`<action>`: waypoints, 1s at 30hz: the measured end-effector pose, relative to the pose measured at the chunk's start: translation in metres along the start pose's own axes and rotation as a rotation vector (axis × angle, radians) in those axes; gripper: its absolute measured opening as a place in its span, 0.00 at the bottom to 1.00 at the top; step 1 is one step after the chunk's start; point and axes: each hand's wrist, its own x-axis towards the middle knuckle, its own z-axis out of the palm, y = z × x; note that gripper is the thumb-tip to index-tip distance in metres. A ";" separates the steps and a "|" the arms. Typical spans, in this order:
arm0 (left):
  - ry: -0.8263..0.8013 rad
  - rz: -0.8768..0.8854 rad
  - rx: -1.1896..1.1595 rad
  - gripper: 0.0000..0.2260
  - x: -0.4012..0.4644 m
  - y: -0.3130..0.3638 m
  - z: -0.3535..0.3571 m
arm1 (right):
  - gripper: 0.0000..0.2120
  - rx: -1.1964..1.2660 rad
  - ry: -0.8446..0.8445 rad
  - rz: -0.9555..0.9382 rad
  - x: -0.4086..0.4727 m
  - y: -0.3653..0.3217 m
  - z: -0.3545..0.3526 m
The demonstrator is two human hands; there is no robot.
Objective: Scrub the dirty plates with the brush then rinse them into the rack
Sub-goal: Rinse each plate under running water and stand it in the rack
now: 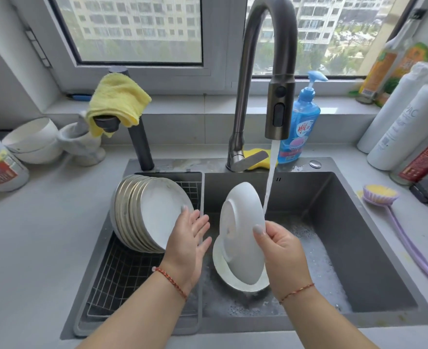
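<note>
So this looks like the rinse step, not scrubbing — the brush (380, 193) is lying on the worktop (44, 248) to the right of the sink (374, 248), well apart from both hands, and the tap (279, 107) is running.

The right hand (281, 250) pinches a white plate (243, 233) by its right rim, thumb on the near side, holding it up on edge with its underside facing the camera. The water stream (269, 177) drops just behind the plate's right edge; I can't tell how much of it actually hits the front face. Under that plate, another plate (223, 270) lies in the sink bottom, sitting in suds — probably still to be rinsed.

The left hand (190, 238) is spread, fingers straight, fingertips touching the front plate of the stack (145, 210) leaning in the rack (122, 270) on the left side of the sink. It holds nothing — seems to be just steadying that stack.

Next move, I'd guess: turn the held plate so the water runs over its face, then carry it left and lean it against the stack. The rim grip is wet and soapy, so slipping is the thing to watch, and the left hand needs to clear out of the way for the new plate to slot in.
</note>
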 end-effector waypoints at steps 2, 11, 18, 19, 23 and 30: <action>0.017 0.047 -0.030 0.28 -0.001 0.006 -0.009 | 0.11 0.032 0.001 -0.042 0.001 -0.013 0.007; 0.186 0.278 -0.110 0.25 0.000 0.036 -0.058 | 0.12 0.034 -0.118 -0.152 0.025 -0.045 0.077; 0.178 0.290 -0.111 0.26 0.004 0.046 -0.079 | 0.16 -0.193 -0.145 -0.108 0.047 -0.021 0.141; 0.172 0.283 -0.102 0.26 0.004 0.047 -0.081 | 0.16 -0.239 -0.140 -0.106 0.047 -0.018 0.148; 0.158 0.249 -0.075 0.28 0.007 0.047 -0.089 | 0.14 -0.403 -0.136 -0.074 0.046 -0.005 0.169; 0.169 0.197 -0.033 0.29 0.012 0.049 -0.103 | 0.19 -0.563 -0.170 -0.071 0.039 0.008 0.200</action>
